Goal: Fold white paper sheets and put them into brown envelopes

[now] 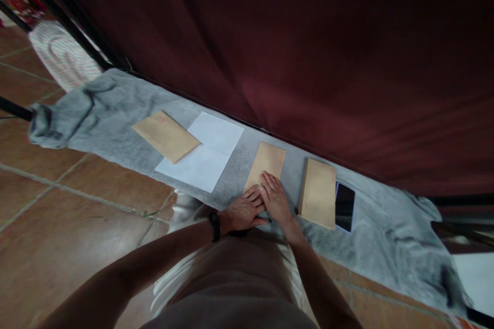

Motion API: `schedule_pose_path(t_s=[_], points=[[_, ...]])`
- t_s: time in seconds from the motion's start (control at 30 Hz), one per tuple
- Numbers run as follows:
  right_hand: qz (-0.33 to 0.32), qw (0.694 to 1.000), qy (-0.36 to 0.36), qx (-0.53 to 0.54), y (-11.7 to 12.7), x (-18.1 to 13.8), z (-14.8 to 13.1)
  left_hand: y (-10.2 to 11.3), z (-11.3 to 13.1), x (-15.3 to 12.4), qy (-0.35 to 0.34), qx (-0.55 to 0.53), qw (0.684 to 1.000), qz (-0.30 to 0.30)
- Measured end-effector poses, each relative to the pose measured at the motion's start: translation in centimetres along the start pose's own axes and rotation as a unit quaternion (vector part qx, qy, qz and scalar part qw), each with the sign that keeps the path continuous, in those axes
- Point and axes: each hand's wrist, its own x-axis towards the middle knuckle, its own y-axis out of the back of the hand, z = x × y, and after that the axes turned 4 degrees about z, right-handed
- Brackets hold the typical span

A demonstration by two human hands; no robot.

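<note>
Both my hands lie flat on a brown envelope (267, 160) in the middle of a grey cloth-covered surface (116, 113). My left hand (244, 210), with a dark band on its wrist, presses the envelope's near end with fingers stretched out. My right hand (275, 197) lies beside it, fingers extended over the envelope and touching the left hand. To the right lies a stack of brown envelopes (318, 193). To the left, another brown envelope (165, 135) rests partly over a white sheet of paper (204, 151).
A dark phone (345, 207) lies just right of the envelope stack. A dark red curtain (309, 51) hangs behind the surface. Brown tiled floor (57, 195) spreads at the left. A striped cloth (64, 56) sits at the far left by a black bar.
</note>
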Motion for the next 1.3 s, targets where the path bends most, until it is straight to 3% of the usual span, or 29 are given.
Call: schedule_pose_path(t_s=[0.37,0.8,1.07,1.3], points=[[0.021,0.996,-0.047,-0.067,0.9,5.7,4.3,1.0,0.2,0.2,-0.011,-0.005,1.000,-0.006],[-0.036,0.987,0.000,-0.155,-0.1,10.5,3.2,1.2,0.1,0.5,0.002,-0.034,0.999,-0.022],[-0.057,0.987,0.077,-0.128,-1.4,8.8,0.8,0.6,0.2,0.5,0.009,-0.019,1.000,-0.005],[-0.060,0.990,0.078,-0.100,0.4,4.2,1.8,0.5,0.1,0.0,-0.002,-0.006,1.000,-0.001]])
